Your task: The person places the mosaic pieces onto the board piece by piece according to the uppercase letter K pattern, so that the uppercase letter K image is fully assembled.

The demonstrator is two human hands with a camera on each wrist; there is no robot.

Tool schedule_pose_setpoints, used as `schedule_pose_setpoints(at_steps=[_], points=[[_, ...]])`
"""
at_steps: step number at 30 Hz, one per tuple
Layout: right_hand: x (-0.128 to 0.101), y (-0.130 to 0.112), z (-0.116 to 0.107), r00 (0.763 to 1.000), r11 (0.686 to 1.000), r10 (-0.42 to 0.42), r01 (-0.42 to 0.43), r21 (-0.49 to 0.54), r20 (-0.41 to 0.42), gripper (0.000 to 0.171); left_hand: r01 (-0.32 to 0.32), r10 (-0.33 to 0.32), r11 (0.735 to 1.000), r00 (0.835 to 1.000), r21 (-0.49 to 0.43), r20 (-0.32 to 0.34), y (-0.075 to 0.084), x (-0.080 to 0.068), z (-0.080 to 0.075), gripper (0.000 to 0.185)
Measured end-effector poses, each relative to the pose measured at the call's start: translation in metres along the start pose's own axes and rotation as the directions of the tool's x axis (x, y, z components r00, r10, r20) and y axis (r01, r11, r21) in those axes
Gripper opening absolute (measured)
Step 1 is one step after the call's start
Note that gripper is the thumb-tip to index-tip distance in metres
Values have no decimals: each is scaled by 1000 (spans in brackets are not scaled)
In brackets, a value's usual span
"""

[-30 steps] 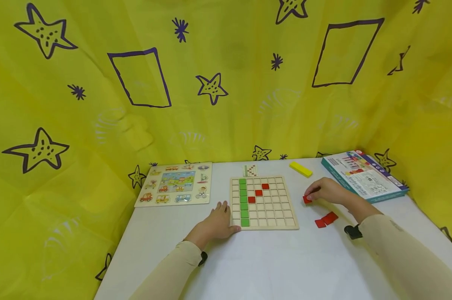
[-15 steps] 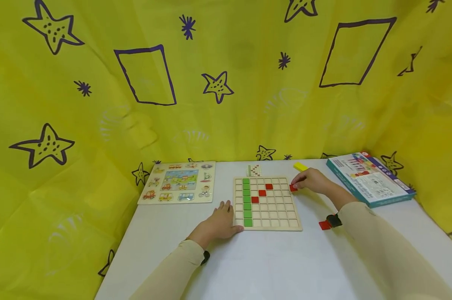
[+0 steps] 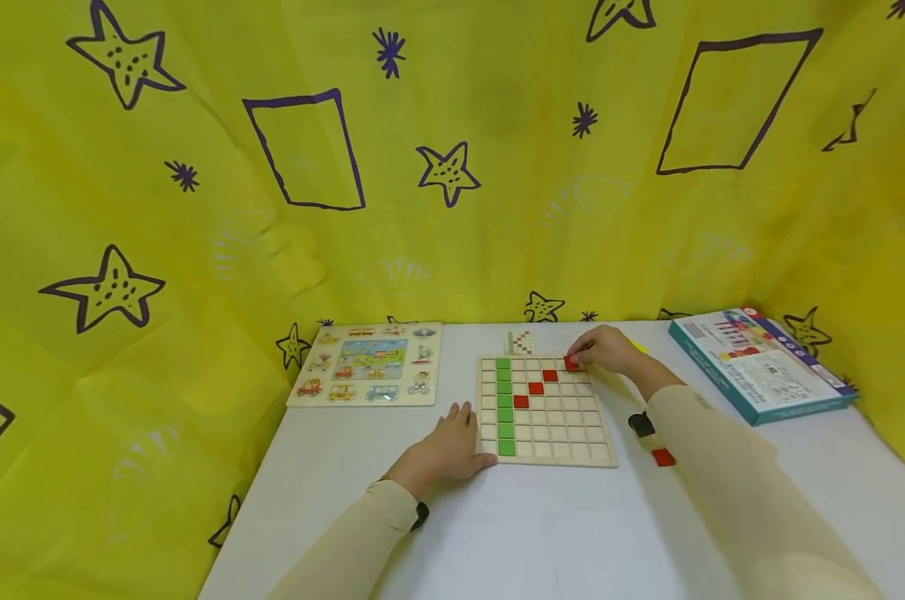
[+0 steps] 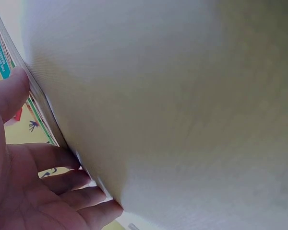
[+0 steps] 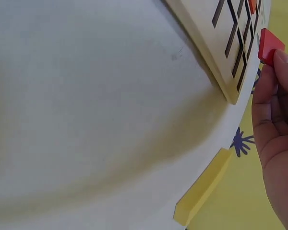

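Red tile [image 3: 571, 362] — pinched in right-hand fingers [image 5: 273, 76]

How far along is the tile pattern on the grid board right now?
Done: a full green column and three red tiles in a rising diagonal sit in the grid board. In hand: the right hand pinches a fourth red tile over the top row, while the left hand rests at the board's edge. Left: one spare red tile on the table and many bare squares.

A play corner: star-printed yellow cloth [image 3: 452, 208] behind a puzzle-strewn table [image 3: 542, 525].
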State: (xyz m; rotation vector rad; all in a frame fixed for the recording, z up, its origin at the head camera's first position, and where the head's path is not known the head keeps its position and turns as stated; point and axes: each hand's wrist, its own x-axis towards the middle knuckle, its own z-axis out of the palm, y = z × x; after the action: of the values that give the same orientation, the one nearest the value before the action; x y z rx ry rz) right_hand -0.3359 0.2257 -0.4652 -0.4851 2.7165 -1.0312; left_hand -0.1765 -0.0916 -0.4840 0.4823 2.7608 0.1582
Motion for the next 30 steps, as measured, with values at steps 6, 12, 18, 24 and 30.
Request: schedule_pose_setpoints(at_steps=[6, 12, 18, 24, 30], points=[[7, 3, 5, 999, 999, 32, -32, 26, -17, 13, -3, 3, 1000, 1000, -1, 3, 5, -1, -1, 92], [14, 6, 12, 999, 999, 46, -46, 29, 10, 14, -4, 4, 1000, 1000, -2, 8, 7, 0, -2, 91], [18, 3, 14, 996, 998, 67, -67, 4, 61, 14, 6, -6, 1000, 1000, 16, 11, 5, -1, -2, 91], [19, -3, 17, 996, 998, 64, -63, -19, 68, 13, 19, -19, 1000, 1000, 14, 7, 2, 0, -1, 92], [17, -2, 19, 995, 996, 85, -84, -25, 45, 13, 16, -16, 1000, 1000, 3, 5, 1, -1, -1, 92]])
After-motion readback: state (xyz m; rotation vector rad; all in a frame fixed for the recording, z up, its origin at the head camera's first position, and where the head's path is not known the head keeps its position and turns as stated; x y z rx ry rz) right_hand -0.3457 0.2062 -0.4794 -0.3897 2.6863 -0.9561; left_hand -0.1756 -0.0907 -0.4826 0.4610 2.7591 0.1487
